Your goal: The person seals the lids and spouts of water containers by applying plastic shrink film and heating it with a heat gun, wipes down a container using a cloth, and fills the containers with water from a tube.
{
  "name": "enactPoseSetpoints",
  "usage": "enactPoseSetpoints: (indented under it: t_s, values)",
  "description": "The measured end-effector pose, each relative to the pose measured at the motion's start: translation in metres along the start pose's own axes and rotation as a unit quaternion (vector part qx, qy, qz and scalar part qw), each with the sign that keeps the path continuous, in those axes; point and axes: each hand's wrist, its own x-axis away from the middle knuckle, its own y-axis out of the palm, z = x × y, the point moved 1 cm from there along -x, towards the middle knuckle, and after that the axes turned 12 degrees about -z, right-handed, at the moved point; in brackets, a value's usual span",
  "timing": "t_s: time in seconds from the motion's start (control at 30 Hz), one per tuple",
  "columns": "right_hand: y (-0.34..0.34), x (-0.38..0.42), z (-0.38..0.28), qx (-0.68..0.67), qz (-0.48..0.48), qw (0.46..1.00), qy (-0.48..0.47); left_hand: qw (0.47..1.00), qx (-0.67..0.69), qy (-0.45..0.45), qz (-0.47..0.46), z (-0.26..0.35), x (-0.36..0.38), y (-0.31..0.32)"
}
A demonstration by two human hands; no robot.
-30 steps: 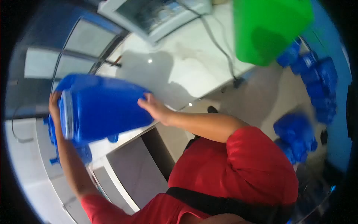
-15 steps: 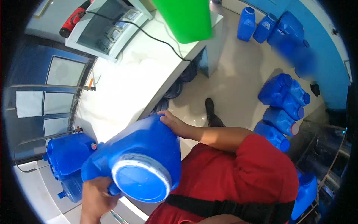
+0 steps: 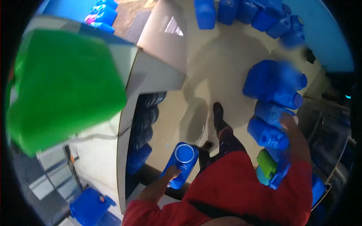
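Observation:
My left hand (image 3: 172,174) is closed on the handle of a blue jug (image 3: 191,165), which hangs low beside my leg. This jug's round blue lid has a whitish ring and faces up. On the right, my right hand (image 3: 289,119) is at the capped end of another blue jug (image 3: 267,111), its fingers curled over it near the handle. The pale cap is partly covered by the hand. Against it stand more blue jugs, one nearer me (image 3: 264,132) and a larger one (image 3: 258,81) farther off.
A large green container (image 3: 68,90) stands on the white counter (image 3: 96,169) at left. Dark round bottles (image 3: 145,118) sit under the counter. Several blue jugs (image 3: 228,11) line the far wall. A green jug (image 3: 267,164) lies by my right side, near a metal rack (image 3: 324,150).
The blue jug has gone from both hands near the counter to my left hand alone, down by my leg. My right hand has moved over to the jugs on the right. The view has turned right.

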Motion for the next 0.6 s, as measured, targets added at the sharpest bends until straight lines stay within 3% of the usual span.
enactPoseSetpoints:
  t_s: [0.03,0.07,0.1,0.13,0.2,0.23,0.3,0.37,0.43,0.47,0.53,0.57,0.6]
  values:
    - [-0.002,0.022,0.072,-0.095,-0.041,0.978,0.183,0.998,0.017,-0.044,-0.028,0.016,-0.051,-0.012]
    - [0.023,0.054,0.145,0.035,-0.027,0.995,0.092,0.999,0.006,-0.032,-0.029,0.043,-0.086,-0.029]
    - [0.07,0.09,0.224,0.115,-0.026,0.969,0.217,1.0,-0.007,0.002,0.015,0.068,-0.112,-0.042]
    - [-0.03,0.143,0.139,-0.146,-0.078,0.891,0.422,0.998,-0.019,0.034,0.058,0.087,-0.14,-0.052]
    - [-0.018,0.177,0.148,-0.121,-0.091,0.854,0.498,0.998,0.047,-0.001,0.036,0.127,-0.205,-0.088]
    - [0.016,0.187,0.161,-0.105,-0.109,0.865,0.478,0.997,0.071,0.011,0.021,0.159,-0.215,-0.12]
    - [0.074,0.192,0.174,-0.102,-0.147,0.9,0.398,0.996,0.027,0.015,0.083,0.202,-0.256,-0.168]
    - [0.115,0.191,0.16,-0.183,-0.198,0.929,0.254,0.982,0.137,0.072,0.106,0.249,-0.283,-0.23]
    - [0.184,0.192,0.15,-0.349,-0.111,0.883,0.292,0.958,0.196,0.168,0.126,0.283,-0.342,-0.287]
    - [0.167,0.193,0.125,-0.335,-0.148,0.884,0.29,0.925,0.259,0.248,0.127,0.324,-0.308,-0.317]
    - [0.152,0.193,0.083,-0.343,-0.189,0.861,0.325,0.915,0.19,0.261,0.242,0.383,-0.304,-0.37]
    - [0.157,0.195,0.074,-0.366,-0.188,0.837,0.361,0.919,0.153,0.218,0.29,0.408,-0.27,-0.395]
    - [0.168,0.193,0.073,-0.364,-0.187,0.84,0.357,0.918,0.156,0.216,0.293,0.419,-0.241,-0.407]
